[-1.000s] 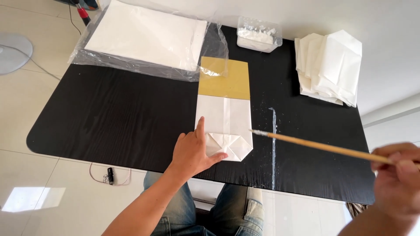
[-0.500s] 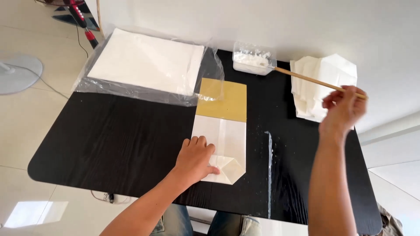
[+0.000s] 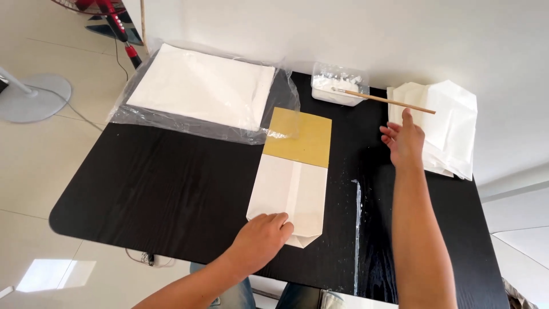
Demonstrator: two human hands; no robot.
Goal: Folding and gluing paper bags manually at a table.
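My left hand (image 3: 260, 237) presses with flat fingers the white folded paper bag (image 3: 291, 197) near the black counter's (image 3: 143, 189) front edge; my right hand (image 3: 405, 142) has spread fingers, empty, beside the thin wooden stick (image 3: 389, 101).

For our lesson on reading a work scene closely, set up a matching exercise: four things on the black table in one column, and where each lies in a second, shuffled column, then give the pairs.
Things:
1. folded white paper bag
2. wooden stick
3. clear plastic tub
4. stack of white sheets in clear plastic

Places:
A. far left part of the table
B. far edge, middle, holding white paste
C. under the left hand, near edge
D. one end in the tub, the other just beyond the open right hand

Pairs: 1-C, 2-D, 3-B, 4-A
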